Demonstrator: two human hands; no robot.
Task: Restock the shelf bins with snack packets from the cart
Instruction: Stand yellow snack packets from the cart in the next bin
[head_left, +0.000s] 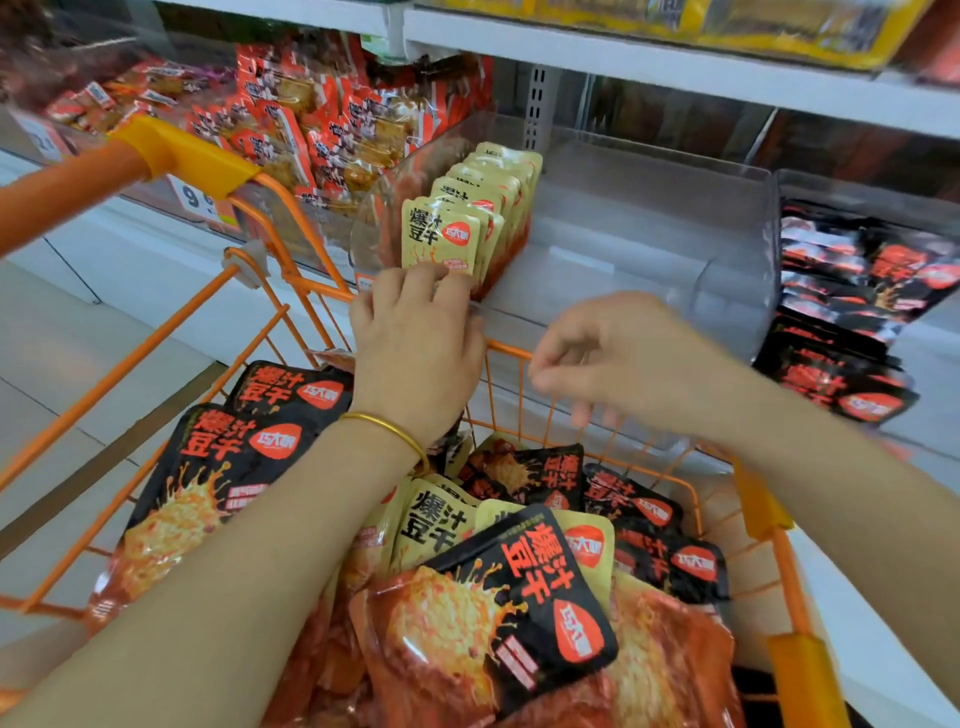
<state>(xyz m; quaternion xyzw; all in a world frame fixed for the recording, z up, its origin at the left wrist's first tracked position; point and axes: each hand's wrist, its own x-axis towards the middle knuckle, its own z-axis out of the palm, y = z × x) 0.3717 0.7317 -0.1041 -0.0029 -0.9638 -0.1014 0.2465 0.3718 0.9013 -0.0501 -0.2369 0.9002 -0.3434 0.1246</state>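
The front beige foil snack packet (439, 241) is touched by the left hand (415, 338), its curled grip's hold unclear; the right hand (623, 358) is held slack, its grip empty.

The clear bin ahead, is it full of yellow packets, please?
No, the clear bin holds one row of yellow packets at its left; the rest is bare.
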